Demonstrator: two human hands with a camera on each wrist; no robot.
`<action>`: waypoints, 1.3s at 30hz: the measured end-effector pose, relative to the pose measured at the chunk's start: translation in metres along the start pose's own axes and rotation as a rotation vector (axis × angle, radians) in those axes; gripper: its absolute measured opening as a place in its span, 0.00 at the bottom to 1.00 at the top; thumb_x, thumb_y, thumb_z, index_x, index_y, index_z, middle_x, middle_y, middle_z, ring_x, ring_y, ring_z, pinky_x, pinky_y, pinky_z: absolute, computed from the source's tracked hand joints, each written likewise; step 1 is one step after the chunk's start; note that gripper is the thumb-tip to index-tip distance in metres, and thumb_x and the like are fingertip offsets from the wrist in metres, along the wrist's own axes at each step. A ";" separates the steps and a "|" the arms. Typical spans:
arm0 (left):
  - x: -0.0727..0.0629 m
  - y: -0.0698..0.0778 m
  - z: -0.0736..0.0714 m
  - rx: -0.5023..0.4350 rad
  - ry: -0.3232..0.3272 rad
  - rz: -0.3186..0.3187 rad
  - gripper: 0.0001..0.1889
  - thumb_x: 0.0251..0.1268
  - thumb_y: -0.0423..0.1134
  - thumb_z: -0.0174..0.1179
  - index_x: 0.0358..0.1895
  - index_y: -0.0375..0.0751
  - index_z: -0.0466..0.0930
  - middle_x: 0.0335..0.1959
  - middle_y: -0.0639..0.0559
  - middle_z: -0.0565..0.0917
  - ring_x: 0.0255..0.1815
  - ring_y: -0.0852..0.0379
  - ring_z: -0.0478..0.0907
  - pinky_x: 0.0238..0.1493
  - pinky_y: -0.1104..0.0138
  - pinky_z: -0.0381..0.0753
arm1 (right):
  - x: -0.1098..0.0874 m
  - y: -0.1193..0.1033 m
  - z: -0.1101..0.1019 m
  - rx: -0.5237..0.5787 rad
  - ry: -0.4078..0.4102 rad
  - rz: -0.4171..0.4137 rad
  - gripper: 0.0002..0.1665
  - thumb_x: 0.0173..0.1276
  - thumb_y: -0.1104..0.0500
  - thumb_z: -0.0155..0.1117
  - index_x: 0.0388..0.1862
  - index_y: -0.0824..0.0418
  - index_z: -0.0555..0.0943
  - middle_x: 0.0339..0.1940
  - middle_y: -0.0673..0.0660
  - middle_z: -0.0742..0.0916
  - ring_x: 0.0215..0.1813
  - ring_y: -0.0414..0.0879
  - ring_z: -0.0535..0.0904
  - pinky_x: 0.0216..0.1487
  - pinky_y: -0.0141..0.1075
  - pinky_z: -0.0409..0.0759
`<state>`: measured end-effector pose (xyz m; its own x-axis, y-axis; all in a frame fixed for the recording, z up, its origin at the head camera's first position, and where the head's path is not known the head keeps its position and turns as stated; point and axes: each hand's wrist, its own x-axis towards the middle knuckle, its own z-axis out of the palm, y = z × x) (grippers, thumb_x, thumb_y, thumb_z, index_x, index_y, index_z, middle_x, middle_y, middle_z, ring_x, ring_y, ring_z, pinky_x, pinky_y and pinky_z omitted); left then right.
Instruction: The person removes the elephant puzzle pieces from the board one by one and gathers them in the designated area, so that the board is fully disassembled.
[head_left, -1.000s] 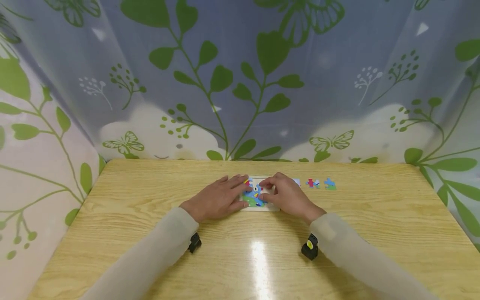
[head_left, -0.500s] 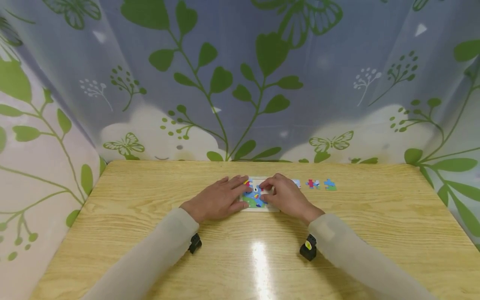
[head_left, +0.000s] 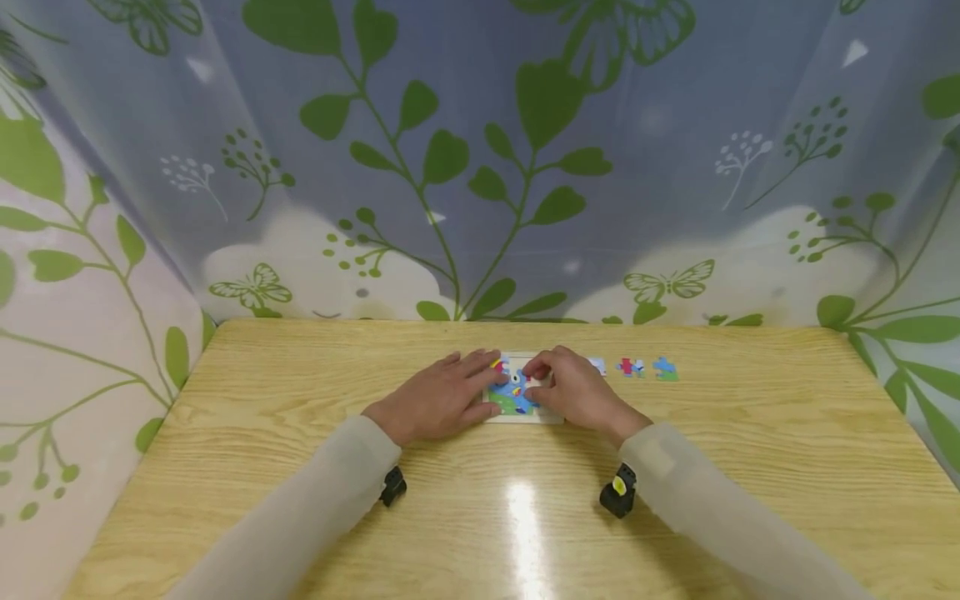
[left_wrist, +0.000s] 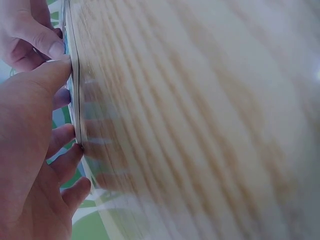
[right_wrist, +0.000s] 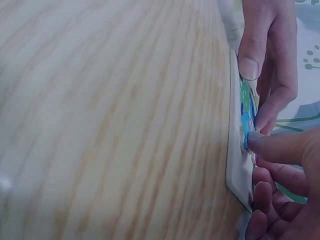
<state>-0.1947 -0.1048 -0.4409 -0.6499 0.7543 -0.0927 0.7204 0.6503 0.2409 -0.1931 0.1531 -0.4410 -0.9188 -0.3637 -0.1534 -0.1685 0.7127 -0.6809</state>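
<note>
A small jigsaw board (head_left: 546, 418) with a pale frame lies near the table's far side, partly filled with a blue, green and red picture (head_left: 513, 403). My left hand (head_left: 431, 400) rests over its left part, fingers spread and fairly straight, thumb at the near edge. Over the right part, my right hand (head_left: 585, 393) pinches a blue puzzle piece (right_wrist: 245, 136) between thumb and curled fingers, low against the board. Most of that piece is hidden by the fingers. In the left wrist view, the board's edge (left_wrist: 76, 90) shows beside the left fingers.
To the right of the board lie a whitish piece (head_left: 598, 365) partly behind the right hand, a red and white piece (head_left: 628, 367) and a blue-green piece (head_left: 665, 368). A leaf-patterned curtain (head_left: 480, 167) stands behind the wooden table (head_left: 465, 517).
Both hands stay in nearly the same places at the board, and the loose pieces lie as before. Only the head view has shifted slightly.
</note>
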 end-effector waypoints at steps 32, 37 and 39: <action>0.003 -0.002 0.002 0.001 -0.023 -0.005 0.30 0.90 0.56 0.49 0.83 0.45 0.69 0.90 0.41 0.58 0.91 0.41 0.56 0.88 0.41 0.61 | 0.000 -0.015 0.003 -0.153 0.065 0.033 0.15 0.74 0.52 0.77 0.50 0.60 0.87 0.48 0.58 0.83 0.49 0.51 0.81 0.55 0.49 0.84; 0.002 -0.002 0.001 0.002 -0.023 -0.003 0.29 0.90 0.56 0.48 0.83 0.46 0.69 0.90 0.41 0.58 0.91 0.41 0.56 0.87 0.41 0.61 | 0.004 -0.014 0.000 -0.154 0.004 0.042 0.16 0.76 0.51 0.75 0.52 0.61 0.85 0.51 0.59 0.83 0.52 0.52 0.81 0.58 0.51 0.84; 0.001 -0.002 0.000 -0.004 -0.022 -0.002 0.29 0.90 0.56 0.49 0.83 0.46 0.69 0.90 0.41 0.59 0.91 0.41 0.56 0.88 0.41 0.61 | 0.007 -0.014 -0.001 -0.144 -0.020 0.059 0.17 0.77 0.50 0.74 0.52 0.61 0.83 0.52 0.59 0.83 0.52 0.52 0.81 0.59 0.50 0.83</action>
<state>-0.1963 -0.1052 -0.4417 -0.6459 0.7548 -0.1144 0.7180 0.6516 0.2447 -0.1973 0.1419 -0.4317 -0.9215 -0.3293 -0.2058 -0.1648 0.8116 -0.5606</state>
